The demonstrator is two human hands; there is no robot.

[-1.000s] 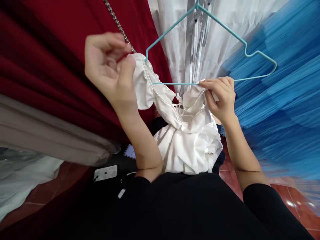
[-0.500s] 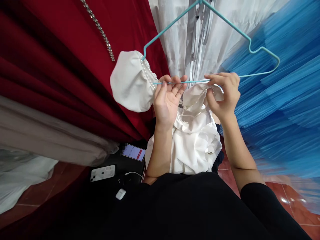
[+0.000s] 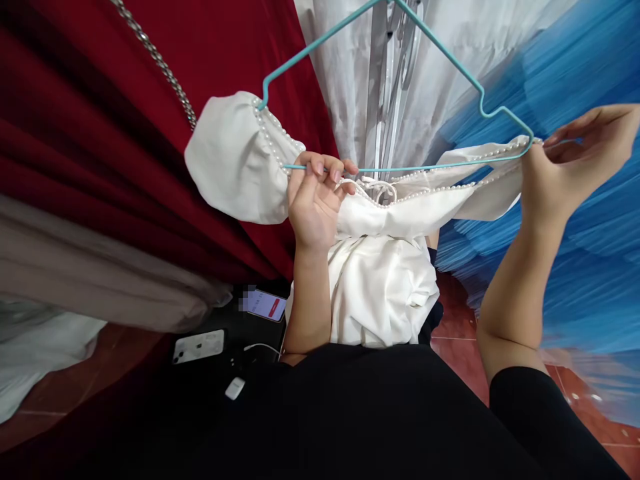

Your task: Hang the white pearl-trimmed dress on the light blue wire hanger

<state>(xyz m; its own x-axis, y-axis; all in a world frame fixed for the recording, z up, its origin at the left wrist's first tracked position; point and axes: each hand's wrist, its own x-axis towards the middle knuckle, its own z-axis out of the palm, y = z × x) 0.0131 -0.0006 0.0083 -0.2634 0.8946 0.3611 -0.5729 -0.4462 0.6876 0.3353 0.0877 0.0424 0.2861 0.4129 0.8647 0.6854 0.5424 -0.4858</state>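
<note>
A white dress with pearl-beaded edging lies gathered on my lap, its upper part drawn out sideways. A turquoise wire hanger stands above it, the left end inside the puffed left sleeve. My left hand is closed round the hanger's bottom bar near that sleeve. Out at the right end, my right hand pinches the pearl-edged neckline of the other shoulder, pulled over the hanger's right corner. A thin white tie loops at the middle of the neckline.
Red drapery with a beaded trim hangs at the left, and blue tulle fills the right. Metal poles stand ahead before white fabric. Two phones, one a white phone, and a small white case rest on a black surface.
My right hand has moved right and up, stretching the dress's right shoulder over the hanger's right end. The hanger and my left hand have shifted slightly left.
</note>
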